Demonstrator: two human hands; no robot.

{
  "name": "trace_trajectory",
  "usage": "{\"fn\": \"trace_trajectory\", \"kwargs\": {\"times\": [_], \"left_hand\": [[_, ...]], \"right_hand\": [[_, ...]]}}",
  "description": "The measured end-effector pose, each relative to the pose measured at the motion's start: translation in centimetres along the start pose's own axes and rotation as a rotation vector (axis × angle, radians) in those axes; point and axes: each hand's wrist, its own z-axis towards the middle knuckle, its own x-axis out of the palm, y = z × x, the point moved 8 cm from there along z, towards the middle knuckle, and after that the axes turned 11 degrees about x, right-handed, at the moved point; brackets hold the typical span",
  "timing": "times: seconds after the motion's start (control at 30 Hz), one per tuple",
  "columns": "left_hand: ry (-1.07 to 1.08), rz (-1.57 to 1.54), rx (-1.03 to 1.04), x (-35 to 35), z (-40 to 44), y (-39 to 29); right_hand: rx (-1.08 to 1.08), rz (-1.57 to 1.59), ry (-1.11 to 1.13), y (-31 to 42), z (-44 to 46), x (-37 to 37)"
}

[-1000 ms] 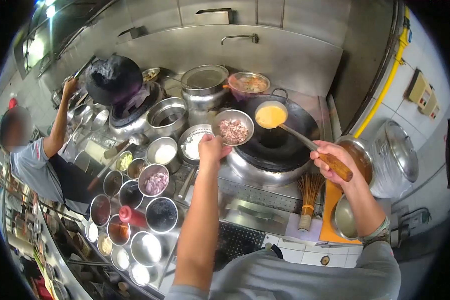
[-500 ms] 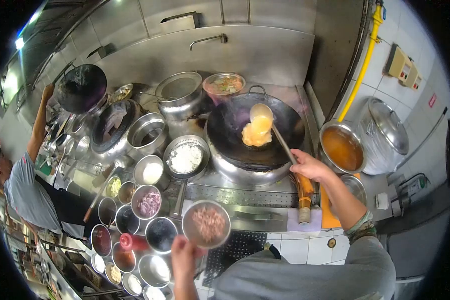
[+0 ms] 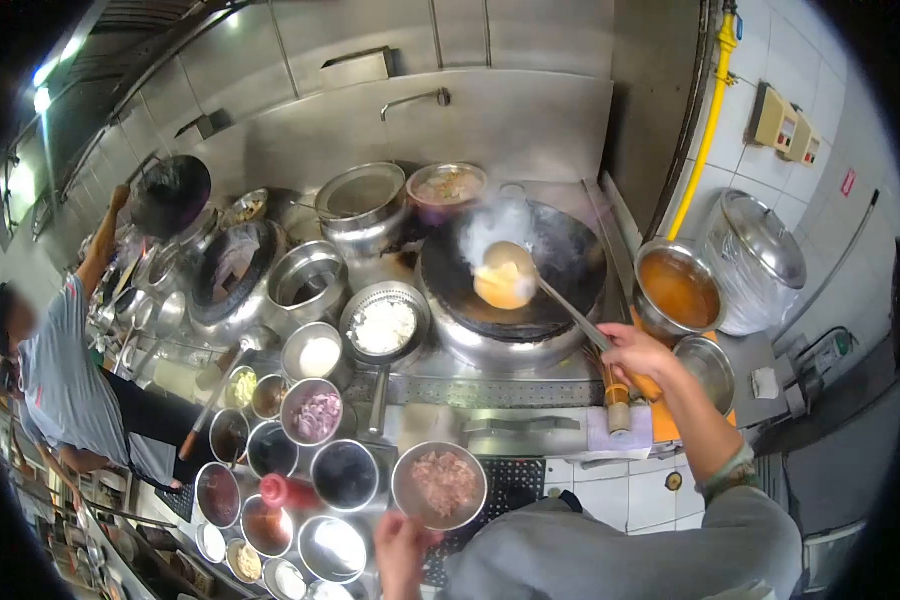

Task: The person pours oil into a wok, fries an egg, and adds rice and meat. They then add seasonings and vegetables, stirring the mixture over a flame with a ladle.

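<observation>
My right hand is wrapped round the wooden handle of a ladle. Its metal bowl is over the black wok, against a soft yellow mass that looks like egg. Whitish smoke partly veils the wok's far side. In front of my body, my left hand pinches the near edge of a round metal bowl, which holds pale pink chopped meat. This bowl is near the counter's front edge, beside several metal containers.
A strainer with white food lies left of the wok. Metal pots hold sliced onion and a red-capped bottle. A pot of orange liquid stands right. At far left, a co-worker raises another wok.
The ladle has moved down and left within the wok, and more smoke rises there. The meat bowl in my left hand sits lower and farther right. The view has shifted slightly.
</observation>
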Motion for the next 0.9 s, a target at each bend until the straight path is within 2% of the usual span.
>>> {"fn": "trace_trajectory", "kwargs": {"times": [0.07, 0.13, 0.17, 0.2, 0.27, 0.33, 0.37, 0.4, 0.47, 0.5, 0.53, 0.6, 0.63, 0.77, 0.8, 0.87, 0.9], "left_hand": [[0.029, -0.03, 0.029, 0.2, 0.4, 0.2], [0.047, 0.002, 0.029, 0.4, 1.0, 0.4], [0.066, -0.006, 0.023, 0.8, 1.6, 0.7], [0.079, -0.013, 0.018, 1.0, 1.8, 0.8], [0.097, 0.003, 0.046, 0.9, 1.6, 0.3], [0.114, 0.004, 0.074, 1.5, 1.9, -0.1], [0.11, -0.021, 0.091, 1.7, 1.8, -0.2], [0.108, -0.039, 0.101, 1.6, 1.7, -0.4], [0.099, -0.035, 0.061, 1.8, 1.9, -0.6], [0.104, -0.024, 0.074, 1.9, 2.0, -0.8], [0.105, -0.011, 0.081, 1.8, 1.9, -0.8], [0.12, -0.045, 0.062, 1.7, 2.3, -0.1], [0.151, -0.038, 0.078, 1.8, 2.4, -0.2], [0.17, -0.003, 0.095, 2.8, 2.8, -0.9], [0.147, -0.007, 0.089, 2.7, 3.0, -0.9], [0.15, 0.013, 0.089, 2.5, 2.9, -0.8], [0.15, 0.026, 0.097, 2.5, 3.0, -0.8]], "right_hand": [[0.011, -0.032, -0.004, -0.4, 0.7, -0.5], [-0.158, -0.093, -0.176, 0.1, 3.4, -0.5], [-0.123, -0.13, -0.194, 1.5, 3.0, 0.7], [-0.036, -0.034, -0.229, 0.9, 3.0, 1.3], [-0.074, -0.034, -0.037, 0.6, 1.9, 1.6], [-0.062, -0.189, -0.155, 1.6, -1.8, 0.2], [-0.24, -0.457, -0.306, 0.9, -0.1, -0.8], [-0.232, -0.448, -0.31, -1.4, 2.2, -0.8], [-0.66, -0.539, -0.663, -0.7, 2.5, -1.6], [-0.25, -0.072, -0.283, 0.8, -0.1, -0.1], [-0.248, -0.07, -0.284, 1.0, -0.1, 0.2], [-0.156, 0.409, -0.053, -0.5, 0.2, 1.0], [-0.143, 0.418, -0.061, -1.2, -0.2, 1.0], [-0.184, 1.015, 0.11, -2.3, -1.4, -0.1], [-0.179, 1.019, 0.102, -3.2, -2.2, -1.2], [-0.309, 1.332, 0.35, -3.4, -4.4, -3.1], [-0.314, 1.338, 0.327, -3.5, -5.9, -3.9]]}}
